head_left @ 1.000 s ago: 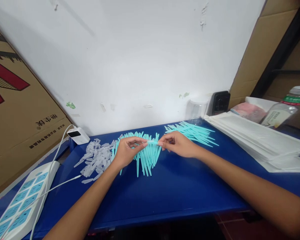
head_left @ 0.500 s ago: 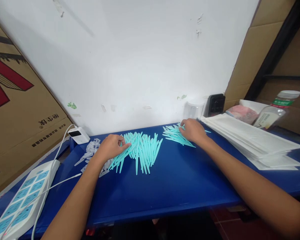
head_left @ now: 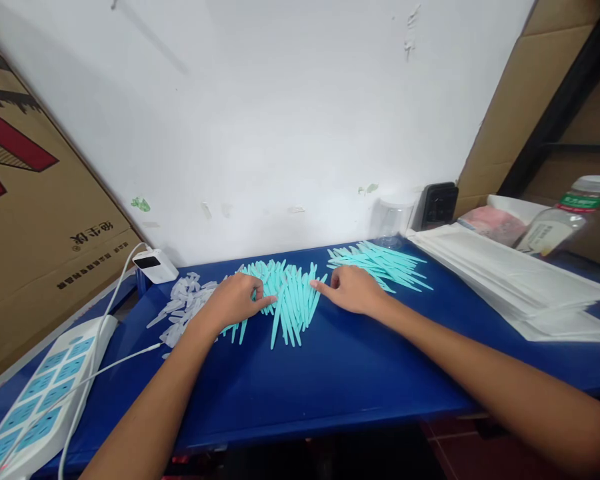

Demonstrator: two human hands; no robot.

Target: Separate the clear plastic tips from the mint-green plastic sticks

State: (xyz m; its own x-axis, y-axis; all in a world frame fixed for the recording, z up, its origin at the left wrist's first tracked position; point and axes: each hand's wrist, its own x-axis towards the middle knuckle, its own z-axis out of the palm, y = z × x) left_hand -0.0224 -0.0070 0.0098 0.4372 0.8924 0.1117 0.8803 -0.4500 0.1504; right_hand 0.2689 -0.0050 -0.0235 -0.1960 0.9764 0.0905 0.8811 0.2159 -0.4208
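Note:
A heap of slim, tapered teal plastic sticks (head_left: 295, 303) lies mid-table. At its left side rests my left hand (head_left: 237, 298), fingers curled and thumb over the sticks; whatever is inside the curl is hidden. My right hand (head_left: 353, 290) is at the heap's right edge, its thumb stretched toward the sticks and apart from the fingers, with nothing visible in it. Behind that hand is a second pile of teal sticks (head_left: 397, 265), most pointing right. Small translucent pieces (head_left: 183, 303) are scattered left of my left hand, some partly behind my wrist.
On the left are a white power strip (head_left: 45, 393), cables and a small white device (head_left: 156, 267). White paper-like sheets or sleeves (head_left: 510, 280) are stacked right, near a bottle (head_left: 555, 223). A clear jar (head_left: 395, 223) and a black object (head_left: 439, 205) stand by the wall.
My right hand has left the right-hand pile and moved left and nearer to the middle heap. That pile now shows more sticks. My left hand has shifted slightly right over the heap.

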